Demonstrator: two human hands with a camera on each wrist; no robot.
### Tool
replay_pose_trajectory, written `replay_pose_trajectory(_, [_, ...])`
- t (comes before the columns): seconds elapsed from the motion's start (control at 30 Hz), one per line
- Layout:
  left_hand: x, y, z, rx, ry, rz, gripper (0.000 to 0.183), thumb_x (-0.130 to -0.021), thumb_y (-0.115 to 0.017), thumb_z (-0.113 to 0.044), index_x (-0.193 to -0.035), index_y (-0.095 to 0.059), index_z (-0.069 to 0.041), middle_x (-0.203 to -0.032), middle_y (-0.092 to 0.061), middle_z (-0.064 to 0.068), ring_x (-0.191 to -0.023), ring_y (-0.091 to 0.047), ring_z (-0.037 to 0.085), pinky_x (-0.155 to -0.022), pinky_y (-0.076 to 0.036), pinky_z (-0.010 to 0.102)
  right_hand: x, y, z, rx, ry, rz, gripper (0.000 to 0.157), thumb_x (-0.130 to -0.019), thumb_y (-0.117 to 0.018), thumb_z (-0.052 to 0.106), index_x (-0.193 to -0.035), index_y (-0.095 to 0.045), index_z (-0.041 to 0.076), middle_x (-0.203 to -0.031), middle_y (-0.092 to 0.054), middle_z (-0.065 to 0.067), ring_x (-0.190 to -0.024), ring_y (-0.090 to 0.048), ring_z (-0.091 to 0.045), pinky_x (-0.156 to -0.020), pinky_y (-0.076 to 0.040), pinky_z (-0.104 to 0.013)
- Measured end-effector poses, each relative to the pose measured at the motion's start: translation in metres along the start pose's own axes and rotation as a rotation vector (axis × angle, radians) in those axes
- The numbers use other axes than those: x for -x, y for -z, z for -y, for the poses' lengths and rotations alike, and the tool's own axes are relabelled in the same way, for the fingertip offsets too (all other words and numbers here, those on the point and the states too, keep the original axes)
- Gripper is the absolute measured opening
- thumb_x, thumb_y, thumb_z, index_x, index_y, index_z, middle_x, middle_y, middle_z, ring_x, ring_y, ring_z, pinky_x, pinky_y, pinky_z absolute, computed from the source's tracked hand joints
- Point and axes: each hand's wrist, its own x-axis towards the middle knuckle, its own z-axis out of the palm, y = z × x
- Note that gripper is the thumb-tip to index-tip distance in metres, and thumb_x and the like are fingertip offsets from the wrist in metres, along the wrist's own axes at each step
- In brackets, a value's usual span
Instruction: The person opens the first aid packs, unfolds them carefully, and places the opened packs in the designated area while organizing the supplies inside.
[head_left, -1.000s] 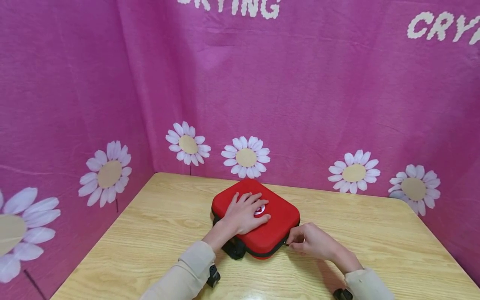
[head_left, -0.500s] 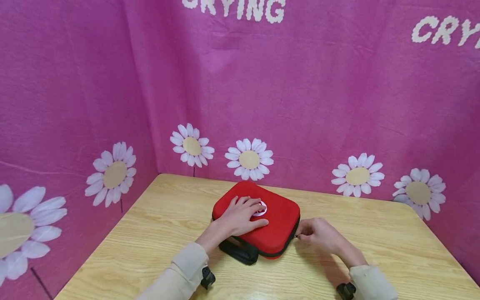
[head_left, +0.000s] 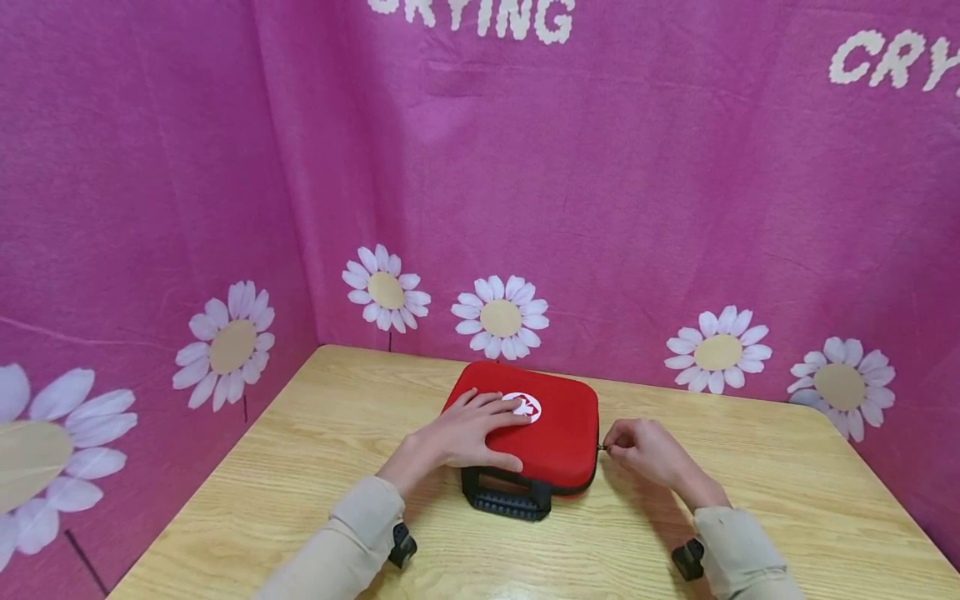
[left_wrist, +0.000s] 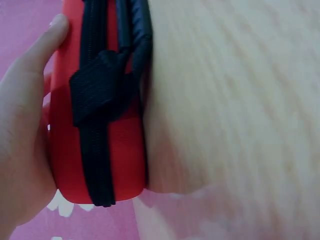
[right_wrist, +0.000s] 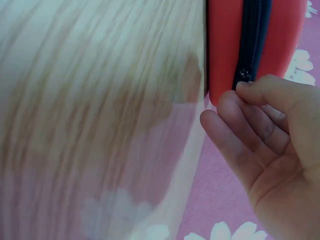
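Note:
A red zippered case (head_left: 564,429) lies flat on the table, with a white round emblem (head_left: 523,407) on its lid. My left hand (head_left: 468,435) rests on the lid with its fingers spread. At the case's right side, my right hand (head_left: 647,454) pinches the zipper pull (right_wrist: 244,75) between thumb and fingertips. The right wrist view shows the closed teeth of the black zipper (right_wrist: 256,30) beyond the slider. A black carry handle (head_left: 510,503) sticks out toward me from the front side. The fingertips partly cover the pull.
The wood-grain table (head_left: 360,417) reaches back to a pink cloth (head_left: 615,208) printed with white daisies. The same cloth hangs along the left and right sides. Each wrist wears a small black device (head_left: 402,546).
The case has turned so its handle now faces me more squarely. My right hand has moved away from me and slightly right with the zipper pull. My left hand has stayed on the lid.

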Motion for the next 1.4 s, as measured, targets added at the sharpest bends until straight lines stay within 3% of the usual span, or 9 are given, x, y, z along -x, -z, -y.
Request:
replay_pose_trajectory(0.17, [-0.002,-0.005,0.0,-0.031,0.011,-0.052,0.077,-0.083,-0.056,-0.073,-0.151,-0.039,-0.042,-0.162,-0.031,-0.008,-0.147,-0.028,0.021,-0.121,-0.015,0.055,-0.001,-0.002,-0.002,-0.005,0.002,-0.017,0.008,-0.085,-0.068,0.0,-0.087,-0.072,0.007,-0.072,-0.068,0.004,-0.064,-0.053,0.001,-0.062,-0.047,-0.021])
replay_pose_trajectory(0.43, [-0.007,-0.009,-0.004,-0.057,0.058,-0.063,0.077,-0.083,-0.053,-0.075,-0.151,-0.037,-0.043,-0.161,-0.031,-0.008,-0.147,-0.029,0.021,-0.121,-0.016,0.054,0.002,-0.002,-0.002,-0.006,-0.015,-0.027,0.007,-0.085,-0.069,0.001,-0.088,-0.073,0.005,-0.074,-0.069,0.003,-0.065,-0.053,0.002,-0.063,-0.048,-0.021])
replay_pose_trajectory(0.9, [-0.019,-0.014,-0.014,-0.096,0.189,-0.105,0.077,-0.084,-0.049,-0.077,-0.151,-0.038,-0.042,-0.16,-0.034,-0.005,-0.144,-0.032,0.023,-0.12,-0.019,0.056,0.01,-0.004,0.003,-0.038,0.019,-0.01,0.008,-0.085,-0.068,-0.001,-0.087,-0.073,0.005,-0.074,-0.069,0.003,-0.063,-0.052,0.004,-0.06,-0.048,-0.02])
replay_pose_trajectory(1.13, [-0.025,-0.018,-0.021,-0.1,0.27,-0.136,0.077,-0.083,-0.048,-0.078,-0.15,-0.042,-0.04,-0.159,-0.037,-0.005,-0.144,-0.032,0.024,-0.12,-0.017,0.057,0.009,-0.01,0.01,-0.086,0.033,0.021,0.008,-0.086,-0.067,-0.001,-0.084,-0.07,0.006,-0.065,-0.058,0.007,-0.058,-0.048,0.002,-0.056,-0.044,-0.02])
replay_pose_trajectory(1.4, [-0.035,-0.022,-0.03,-0.104,0.325,-0.169,0.076,-0.084,-0.05,-0.076,-0.149,-0.043,-0.038,-0.157,-0.038,-0.002,-0.145,-0.032,0.027,-0.119,-0.017,0.06,0.003,-0.017,0.023,-0.055,0.012,0.011,0.008,-0.085,-0.069,0.0,-0.083,-0.07,0.008,-0.066,-0.058,0.008,-0.061,-0.049,-0.001,-0.058,-0.045,-0.02])
